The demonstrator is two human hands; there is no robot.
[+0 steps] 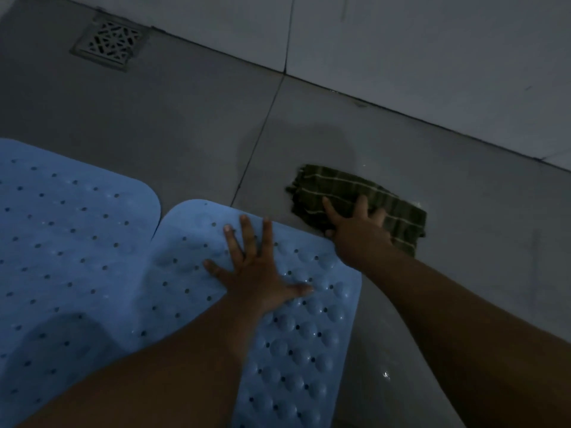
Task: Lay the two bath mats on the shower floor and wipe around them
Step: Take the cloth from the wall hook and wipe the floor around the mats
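Observation:
Two blue perforated bath mats lie flat side by side on the grey tiled shower floor (191, 125): the left mat (71, 242) and the right mat (302, 335). My left hand (253, 270) presses flat on the right mat near its far end, fingers spread. My right hand (355, 230) rests palm down on a folded dark green striped cloth (370, 196) lying on the floor just beyond the right mat's far right corner. A damp dark patch on the tile shows beyond the cloth.
A square metal drain grate (108, 41) sits at the far left by the wall. The pale tiled wall (432, 57) runs diagonally along the floor's far edge. Bare floor lies to the right of the mats.

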